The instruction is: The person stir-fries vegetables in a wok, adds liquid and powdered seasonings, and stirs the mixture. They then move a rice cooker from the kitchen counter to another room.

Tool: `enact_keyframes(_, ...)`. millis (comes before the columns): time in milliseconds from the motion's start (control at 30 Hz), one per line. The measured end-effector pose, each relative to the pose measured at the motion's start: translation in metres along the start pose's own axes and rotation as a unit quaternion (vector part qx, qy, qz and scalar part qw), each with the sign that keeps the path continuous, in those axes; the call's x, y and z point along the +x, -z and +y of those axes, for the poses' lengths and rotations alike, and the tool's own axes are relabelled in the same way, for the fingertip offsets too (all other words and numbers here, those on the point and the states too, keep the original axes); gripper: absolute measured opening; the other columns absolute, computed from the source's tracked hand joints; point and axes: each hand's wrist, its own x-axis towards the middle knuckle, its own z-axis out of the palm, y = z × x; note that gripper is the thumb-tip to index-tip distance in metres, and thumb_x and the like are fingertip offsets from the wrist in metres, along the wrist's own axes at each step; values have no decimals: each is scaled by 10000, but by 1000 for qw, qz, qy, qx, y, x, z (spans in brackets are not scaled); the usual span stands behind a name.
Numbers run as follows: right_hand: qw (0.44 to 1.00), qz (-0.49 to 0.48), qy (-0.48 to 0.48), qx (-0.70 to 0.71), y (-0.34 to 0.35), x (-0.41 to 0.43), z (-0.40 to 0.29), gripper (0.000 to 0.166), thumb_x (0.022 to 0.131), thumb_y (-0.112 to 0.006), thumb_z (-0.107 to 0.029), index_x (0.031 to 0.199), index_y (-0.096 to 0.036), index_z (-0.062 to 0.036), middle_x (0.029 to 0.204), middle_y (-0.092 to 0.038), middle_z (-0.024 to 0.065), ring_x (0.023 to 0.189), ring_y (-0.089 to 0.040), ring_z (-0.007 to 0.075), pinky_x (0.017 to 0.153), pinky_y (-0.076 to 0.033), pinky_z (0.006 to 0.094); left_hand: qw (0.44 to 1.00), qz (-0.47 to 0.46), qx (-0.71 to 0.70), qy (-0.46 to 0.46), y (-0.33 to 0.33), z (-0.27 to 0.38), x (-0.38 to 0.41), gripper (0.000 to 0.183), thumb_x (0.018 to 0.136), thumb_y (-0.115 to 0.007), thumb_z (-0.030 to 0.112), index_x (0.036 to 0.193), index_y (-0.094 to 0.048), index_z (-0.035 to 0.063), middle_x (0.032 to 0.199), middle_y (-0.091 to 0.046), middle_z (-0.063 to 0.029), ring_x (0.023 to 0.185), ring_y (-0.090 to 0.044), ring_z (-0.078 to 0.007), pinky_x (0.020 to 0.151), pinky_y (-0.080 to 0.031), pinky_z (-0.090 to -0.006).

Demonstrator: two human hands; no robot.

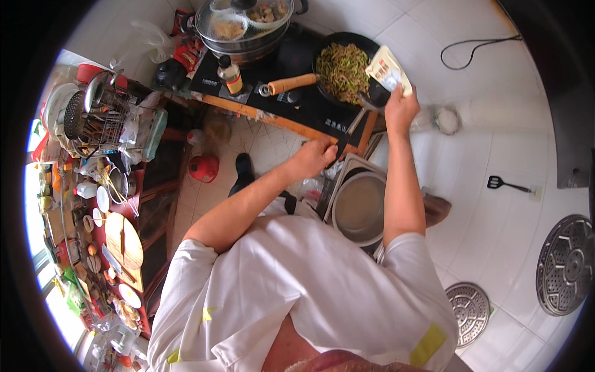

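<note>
My right hand point(402, 108) holds a cream-coloured seasoning pouch point(389, 69) tilted over the right rim of a dark wok point(320, 46). Shredded green vegetable and strips of meat point(341, 69) fill the wok, whose wooden handle point(293, 84) points left. A spatula point(357, 122) rests in the food at the wok's lower right, its handle running down towards my left hand point(316, 156). That hand is closed near the stove's front edge; whether its fingers grip the spatula handle is unclear. A capped sauce bottle point(231, 76) with dark contents stands on the black cooktop point(274, 104).
A lidded steel steamer pot point(246, 44) holds food behind the bottle. Below my hands sits a round metal pot point(360, 209). A red kettle-like container point(203, 168) is on the floor. At left are a dish rack point(109, 121) and a round cutting board point(124, 239). A black slotted turner point(509, 184) hangs on the wall.
</note>
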Motion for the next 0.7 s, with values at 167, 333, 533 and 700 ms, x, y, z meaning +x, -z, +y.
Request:
enact_keyframes(167,998,16,-40,43,13,14,-10,186,979,-592,-102,1101,-663,19,939,-732,205,894,-717,386,762,-548,427,1000,13,-3,4,0,-4,8,407,989,-542,343,961,-638,-52,800,-669,-237,779,-667,-381,733,-521,-447)
enact_keyframes(333,1000,-6,-2,-31,10,22,-1,161,969,-584,-91,1072,-664,3,919,-720,206,885,-695,420,770,-544,439,1000,-6,6,9,5,0,12,396,1004,-517,338,1026,-651,-34,790,-668,-203,751,-663,-331,727,-522,-438)
enact_keyframes(533,996,74,46,4,22,48,0,181,996,-593,-137,1060,-647,23,861,-732,147,770,-734,248,690,-564,373,1000,-22,1,20,19,21,1,375,1014,-496,304,1082,-651,-31,758,-638,-131,697,-608,-229,692,-506,-376)
enact_keyframes(700,987,134,26,85,17,65,-23,154,962,-616,-90,1062,-661,19,872,-724,170,785,-716,334,712,-556,392,1000,-4,-18,8,26,25,-7,372,1017,-526,321,1023,-628,-37,742,-613,-145,714,-596,-251,701,-493,-396)
